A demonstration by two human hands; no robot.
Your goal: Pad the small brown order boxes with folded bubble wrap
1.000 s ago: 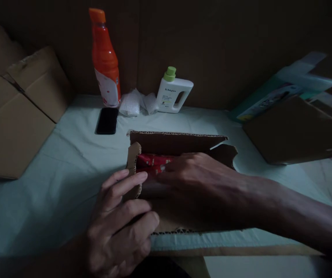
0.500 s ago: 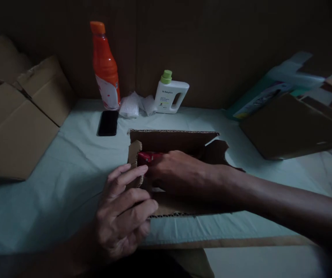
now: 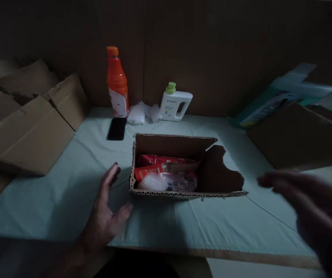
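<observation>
A small open cardboard box [image 3: 171, 143] sits on the pale green table [image 3: 212, 227], its right flap [image 3: 220, 173] torn and folded out. Inside lie red packets [image 3: 151, 170] and a clear plastic-wrapped item [image 3: 157, 181]. My left hand [image 3: 106, 210] hovers just left of the box with fingers stretched out, holding nothing. My right hand [image 3: 307, 204] is off to the right of the box, blurred by motion, fingers extended and empty.
An orange bottle [image 3: 117, 83], a white jug with a green cap [image 3: 174, 103], crumpled plastic wrap [image 3: 142, 112] and a black phone [image 3: 116, 128] stand at the back. Flattened cardboard boxes [image 3: 29, 123] lie left; more cardboard [image 3: 296, 135] and a printed carton [image 3: 281, 100] lie right.
My right hand came out of the box and swung right. My left hand let go of the box's left wall and opened. The box contents are now uncovered.
</observation>
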